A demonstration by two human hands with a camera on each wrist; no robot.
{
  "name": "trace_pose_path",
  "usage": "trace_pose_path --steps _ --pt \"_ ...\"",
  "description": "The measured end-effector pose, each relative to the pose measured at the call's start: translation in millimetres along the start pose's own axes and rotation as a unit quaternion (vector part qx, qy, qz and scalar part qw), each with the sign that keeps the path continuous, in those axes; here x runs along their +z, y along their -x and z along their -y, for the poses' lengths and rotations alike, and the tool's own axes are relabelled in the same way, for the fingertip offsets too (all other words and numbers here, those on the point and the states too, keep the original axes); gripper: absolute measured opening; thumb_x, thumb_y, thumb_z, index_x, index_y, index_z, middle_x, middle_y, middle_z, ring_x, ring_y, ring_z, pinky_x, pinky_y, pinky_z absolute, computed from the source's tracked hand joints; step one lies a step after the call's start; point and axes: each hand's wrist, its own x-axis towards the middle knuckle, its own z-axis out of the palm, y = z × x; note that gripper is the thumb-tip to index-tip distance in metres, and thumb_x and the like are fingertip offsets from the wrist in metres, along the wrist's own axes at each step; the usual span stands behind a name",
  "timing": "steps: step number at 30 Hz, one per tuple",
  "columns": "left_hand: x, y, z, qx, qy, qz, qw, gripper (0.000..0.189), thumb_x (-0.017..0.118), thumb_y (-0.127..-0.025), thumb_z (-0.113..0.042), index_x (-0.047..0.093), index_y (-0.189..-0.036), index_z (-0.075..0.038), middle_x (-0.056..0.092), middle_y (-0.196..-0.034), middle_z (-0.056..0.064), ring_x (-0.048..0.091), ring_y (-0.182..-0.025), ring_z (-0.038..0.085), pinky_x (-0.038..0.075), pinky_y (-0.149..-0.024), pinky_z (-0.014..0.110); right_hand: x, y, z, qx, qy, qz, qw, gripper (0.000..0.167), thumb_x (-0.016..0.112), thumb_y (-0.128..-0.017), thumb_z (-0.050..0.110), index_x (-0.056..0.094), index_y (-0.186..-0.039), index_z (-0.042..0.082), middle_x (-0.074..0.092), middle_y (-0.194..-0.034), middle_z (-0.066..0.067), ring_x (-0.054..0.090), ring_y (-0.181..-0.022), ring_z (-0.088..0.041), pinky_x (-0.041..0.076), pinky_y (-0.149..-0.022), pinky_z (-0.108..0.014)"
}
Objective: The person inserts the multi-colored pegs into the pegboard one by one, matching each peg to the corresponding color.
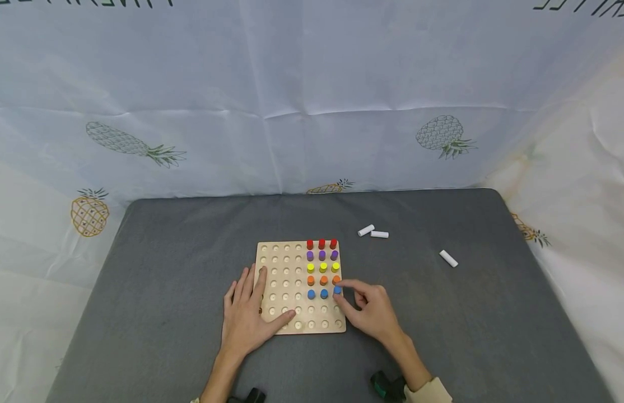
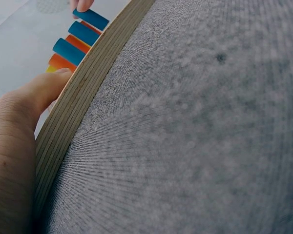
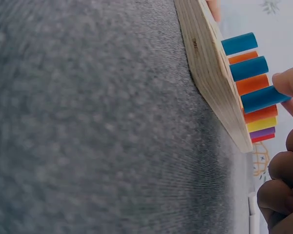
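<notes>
A wooden pegboard (image 1: 285, 275) lies on the grey cloth, its right side holding upright pegs in rows of three: red (image 1: 321, 244), purple (image 1: 322, 256), yellow (image 1: 323, 267), orange (image 1: 324, 280) and blue (image 1: 324, 293). My right hand (image 1: 371, 312) pinches the top of the rightmost blue peg (image 3: 261, 99) between thumb and index finger. In the right wrist view that peg stands in the board, and the other fingers are curled under. Spread over the board's left side, my left hand (image 1: 248, 322) rests with fairly straight fingers, its thumb across the lower holes.
Two white pegs (image 1: 380, 234) lie close together beyond the board's far right corner. Another white peg (image 1: 448, 258) lies farther right. The grey table (image 1: 166, 291) meets a pineapple-print cloth (image 1: 302, 151) behind it. Bare holes fill the board's left columns and front rows.
</notes>
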Motion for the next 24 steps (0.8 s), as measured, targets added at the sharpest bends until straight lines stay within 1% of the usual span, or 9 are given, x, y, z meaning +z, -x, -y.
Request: trace_pose_path --steps 5,9,11,18,24 --pt "0.2 -0.3 -0.2 0.0 -0.001 0.0 1.0 0.117 0.075 -0.068 -0.074 0.036 -0.16 -0.013 0.034 -0.167 0.017 0.029 -0.155 0.037 0.019 -0.122 0.059 2.0 1.8 -2.0 -0.007 -0.007 0.0 1.0 0.019 0.08 -0.087 0.013 0.078 -0.105 0.014 0.028 -0.051 0.013 0.016 -0.048 0.01 0.015 -0.047 -0.009" --pt "0.6 -0.3 0.3 0.002 0.001 -0.005 1.0 0.117 0.076 -0.068 -0.073 0.036 -0.159 -0.012 0.034 -0.166 0.017 0.03 -0.155 0.037 0.019 -0.121 0.06 2.5 2.8 -2.9 -0.005 -0.007 0.006 0.9999 0.02 0.081 -0.086 0.012 0.078 -0.106 0.015 0.027 -0.053 0.016 0.016 -0.048 0.011 0.015 -0.046 -0.009" --pt "0.8 -0.1 0.6 0.004 0.002 -0.008 1.0 0.117 0.077 -0.068 -0.073 0.037 -0.159 -0.012 0.034 -0.166 0.017 0.03 -0.155 0.037 0.02 -0.121 0.06 2.4 3.2 -3.3 -0.004 -0.007 0.008 0.9999 0.02 0.081 -0.086 0.011 0.078 -0.106 0.014 0.027 -0.054 0.018 0.016 -0.048 0.012 0.015 -0.046 -0.009" --pt "1.5 0.5 1.9 0.012 0.003 -0.016 0.9998 0.117 0.077 -0.068 -0.073 0.037 -0.159 -0.012 0.035 -0.166 0.017 0.031 -0.155 0.037 0.02 -0.121 0.06 1.8 3.5 -4.3 -0.024 -0.011 0.005 0.9996 0.02 0.08 -0.086 0.009 0.078 -0.106 0.01 0.025 -0.056 0.02 0.014 -0.05 0.014 0.015 -0.046 -0.007" --pt "2.5 0.7 2.5 0.014 -0.002 -0.02 0.9997 0.117 0.077 -0.068 -0.073 0.037 -0.159 -0.013 0.036 -0.166 0.017 0.032 -0.154 0.036 0.021 -0.121 0.06 0.2 3.9 -3.3 -0.012 -0.002 0.02 0.9997 0.018 0.079 -0.087 0.011 0.078 -0.105 0.012 0.024 -0.056 0.022 0.015 -0.049 0.014 0.015 -0.047 -0.007"
